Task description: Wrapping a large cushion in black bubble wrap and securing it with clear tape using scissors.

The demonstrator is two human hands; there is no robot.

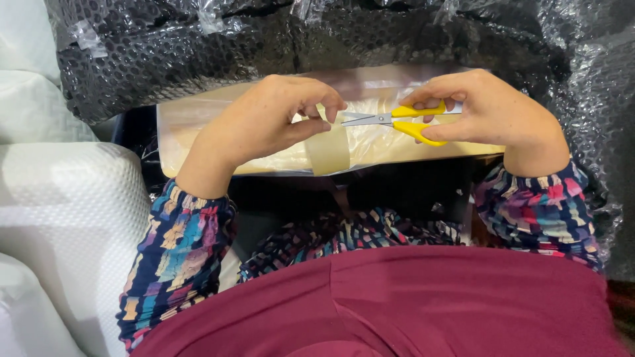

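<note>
A: Yellow-handled scissors (397, 121) sit in the right hand (489, 112), fingers through the loops, grip closed on the handles. Blades only slightly parted, tips pointing left.

B: And the left hand (264, 125)?

A: Thumb and fingers pinched shut on a strip of tan tape (329, 149). The strip runs down over the front edge of the plastic-wrapped flat package (198, 125).

B: Geometry between them?

A: Scissors' long axis is horizontal, roughly square to the strip, which runs top to bottom. Blade tips are just beside the left fingertips, right at the tape's upper end. The tape lies left of the right hand's grip; the left hand is the nearer one, already touching it.

B: Surface, surroundings?

A: No tabletop visible. The package lies across in front of the person's lap, above a maroon garment (423, 304). Black bubble wrap (198, 46) heaped behind and to the right, white foam sheeting (59, 211) stacked at left. Tight space.
</note>
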